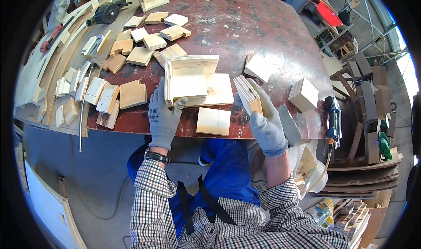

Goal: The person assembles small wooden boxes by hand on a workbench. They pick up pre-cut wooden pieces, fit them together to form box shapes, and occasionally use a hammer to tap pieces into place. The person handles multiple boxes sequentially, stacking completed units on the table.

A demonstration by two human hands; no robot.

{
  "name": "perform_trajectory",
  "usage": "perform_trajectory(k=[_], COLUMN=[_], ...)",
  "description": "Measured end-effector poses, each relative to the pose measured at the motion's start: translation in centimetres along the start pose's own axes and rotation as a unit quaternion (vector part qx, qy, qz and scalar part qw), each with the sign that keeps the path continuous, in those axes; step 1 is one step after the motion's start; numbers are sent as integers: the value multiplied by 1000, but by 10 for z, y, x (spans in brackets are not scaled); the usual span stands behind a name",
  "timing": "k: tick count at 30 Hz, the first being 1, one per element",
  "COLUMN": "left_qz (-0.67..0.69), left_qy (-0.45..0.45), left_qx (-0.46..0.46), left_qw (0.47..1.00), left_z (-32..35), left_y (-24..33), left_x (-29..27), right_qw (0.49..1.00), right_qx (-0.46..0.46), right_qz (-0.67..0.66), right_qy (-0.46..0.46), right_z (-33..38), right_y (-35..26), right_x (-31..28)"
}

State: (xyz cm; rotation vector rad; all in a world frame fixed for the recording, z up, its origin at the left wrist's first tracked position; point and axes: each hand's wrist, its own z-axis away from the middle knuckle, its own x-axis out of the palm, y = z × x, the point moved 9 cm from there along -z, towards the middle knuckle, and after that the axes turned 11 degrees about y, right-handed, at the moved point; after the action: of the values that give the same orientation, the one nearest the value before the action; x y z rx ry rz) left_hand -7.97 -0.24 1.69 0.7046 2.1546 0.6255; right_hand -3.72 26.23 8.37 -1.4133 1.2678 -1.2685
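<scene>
A dark brown surface [245,25] fills the upper frame. At centre, a partly assembled plywood frame [193,80] is steadied by the gloved left hand [163,117], closed on its near corner. A thin plywood panel [249,95] is gripped by the right hand [267,126], not yet fitted. Loose wooden blocks [131,47] crowd the upper left; open room remains at upper right, and the near edge lies just beside both hands.

Gloved hands (grey) on plywood pieces [248,95]

A rust-brown workbench [245,25] stands on grey concrete floor [92,179], daylight entering at right.
</scene>
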Motion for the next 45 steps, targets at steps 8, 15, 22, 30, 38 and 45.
perform_trajectory(k=[8,15,22,30,38,45], left_qz=[-5,10,4,23,40,30], left_qy=[-5,-8,-17,11,2,6], left_qx=[-2,-10,-12,-10,-38,-22], left_qw=[1000,1000,1000,1000,998,999], left_z=[0,-2,-4,-4,-4,-4], left_y=[0,4,5,7,2,0], left_x=[-3,0,-4,-5,-1,1], right_qw=[1000,999,872,792,854,902], right_qx=[-8,-15,-177,-257,46,137], right_qz=[0,40,447,539,517,406], right_qy=[-5,8,-97,-123,-25,-43], right_z=[-1,1,12,23,-82,-104], right_y=[2,-1,5,15,51,84], right_x=[-1,-5,30,49,49,77])
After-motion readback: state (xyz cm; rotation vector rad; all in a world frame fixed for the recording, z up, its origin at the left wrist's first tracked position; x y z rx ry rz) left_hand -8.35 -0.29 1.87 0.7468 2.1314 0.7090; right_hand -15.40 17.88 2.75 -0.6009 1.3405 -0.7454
